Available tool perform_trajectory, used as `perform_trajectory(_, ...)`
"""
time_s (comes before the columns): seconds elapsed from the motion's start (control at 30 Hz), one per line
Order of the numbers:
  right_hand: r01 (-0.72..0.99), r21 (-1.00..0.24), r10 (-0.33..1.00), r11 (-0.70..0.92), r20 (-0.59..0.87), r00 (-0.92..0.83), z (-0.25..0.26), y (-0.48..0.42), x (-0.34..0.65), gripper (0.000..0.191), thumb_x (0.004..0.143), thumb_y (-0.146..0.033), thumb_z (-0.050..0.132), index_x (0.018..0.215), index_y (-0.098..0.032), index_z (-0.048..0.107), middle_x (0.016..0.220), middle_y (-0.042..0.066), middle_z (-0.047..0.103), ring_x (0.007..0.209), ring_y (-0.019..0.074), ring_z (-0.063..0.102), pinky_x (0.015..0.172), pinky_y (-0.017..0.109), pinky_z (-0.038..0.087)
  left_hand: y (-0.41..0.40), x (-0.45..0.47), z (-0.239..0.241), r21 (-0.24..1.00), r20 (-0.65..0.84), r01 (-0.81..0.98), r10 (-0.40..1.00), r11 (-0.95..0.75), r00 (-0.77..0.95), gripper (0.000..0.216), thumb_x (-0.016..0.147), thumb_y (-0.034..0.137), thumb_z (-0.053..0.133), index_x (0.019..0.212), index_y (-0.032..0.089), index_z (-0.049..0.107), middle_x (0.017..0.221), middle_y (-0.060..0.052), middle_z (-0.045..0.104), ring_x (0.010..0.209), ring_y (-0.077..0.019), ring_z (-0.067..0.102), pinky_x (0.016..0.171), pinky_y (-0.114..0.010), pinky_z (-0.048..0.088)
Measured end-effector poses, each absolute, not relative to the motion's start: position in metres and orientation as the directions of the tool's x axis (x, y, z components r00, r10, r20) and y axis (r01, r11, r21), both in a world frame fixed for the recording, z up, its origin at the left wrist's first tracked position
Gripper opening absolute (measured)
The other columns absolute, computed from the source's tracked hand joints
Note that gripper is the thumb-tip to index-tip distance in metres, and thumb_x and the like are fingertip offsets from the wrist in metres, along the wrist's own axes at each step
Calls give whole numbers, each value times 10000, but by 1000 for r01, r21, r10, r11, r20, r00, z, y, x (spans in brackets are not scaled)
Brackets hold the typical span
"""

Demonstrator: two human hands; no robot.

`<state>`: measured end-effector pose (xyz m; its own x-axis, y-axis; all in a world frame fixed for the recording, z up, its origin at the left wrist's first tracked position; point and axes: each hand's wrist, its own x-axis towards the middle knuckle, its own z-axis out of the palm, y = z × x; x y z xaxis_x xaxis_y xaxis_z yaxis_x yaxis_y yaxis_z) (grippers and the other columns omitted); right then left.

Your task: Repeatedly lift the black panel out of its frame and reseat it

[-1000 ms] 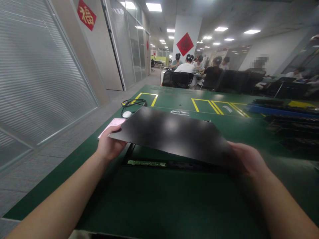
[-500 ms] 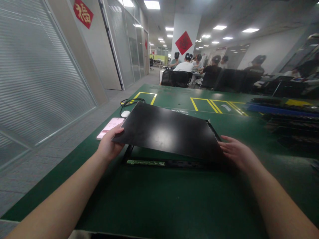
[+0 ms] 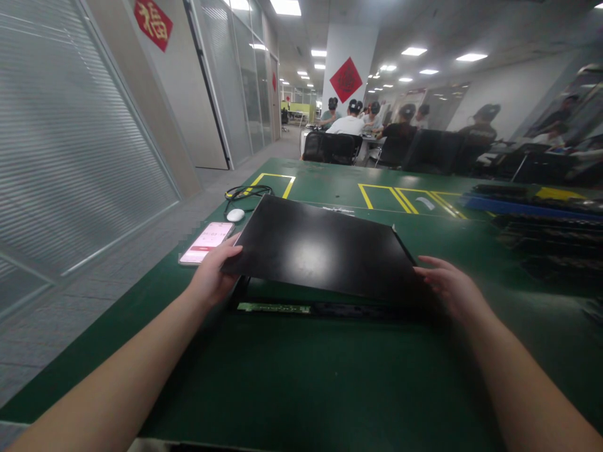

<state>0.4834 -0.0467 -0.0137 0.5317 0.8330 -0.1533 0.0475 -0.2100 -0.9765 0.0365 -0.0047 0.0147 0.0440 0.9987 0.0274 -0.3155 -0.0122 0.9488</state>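
Note:
A thin black flat panel (image 3: 311, 251), like a display screen sheet, is tilted with its left side raised. My left hand (image 3: 215, 271) is closed on its left edge, thumb on top and fingers underneath. My right hand (image 3: 453, 287) has its fingers stretched out against the panel's lower right edge. Under the panel lies a black rectangular frame (image 3: 367, 310), mostly hidden by it. A green circuit strip (image 3: 273, 307) shows along the frame's near side.
On the green table (image 3: 301, 376) a lit phone (image 3: 206, 243), a white mouse-like object (image 3: 235, 215) and a coiled black cable (image 3: 245, 191) lie to the left. Dark stacked parts (image 3: 551, 232) stand at the right. Several people sit at another table behind.
My left hand has shifted slightly right with the panel's left edge, which sits a little lower. My right hand stays at the right edge with little change.

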Motion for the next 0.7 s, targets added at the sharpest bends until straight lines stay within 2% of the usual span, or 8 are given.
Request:
perform_trajectory(0.2,123,-968,836,-219,-121,536,-19,-45,484,487,544,-316,789,1016,-199,768,747,29,710,669,153,535,556,260,319,-3,35,11,941,2,-339,999,12,38,416,672,240,695,1082,181,727,1035,-56,783,922,-263,711,678,-262,567)
perform_trajectory(0.43,228,-937,844,-266,-111,525,-20,-45,486,416,609,-363,746,996,-213,768,781,35,695,749,194,549,641,317,339,-2,35,8,935,-42,-352,999,49,27,386,649,238,740,1033,202,764,1075,-45,783,961,-256,702,703,-250,557)
perform_trajectory(0.7,213,-943,831,-256,-102,546,-19,-45,487,422,562,-381,763,942,-198,767,817,57,685,747,184,528,609,303,334,-4,37,8,929,-65,-363,997,73,32,391,686,197,729,1074,217,776,1089,-37,781,928,-239,708,674,-246,561)
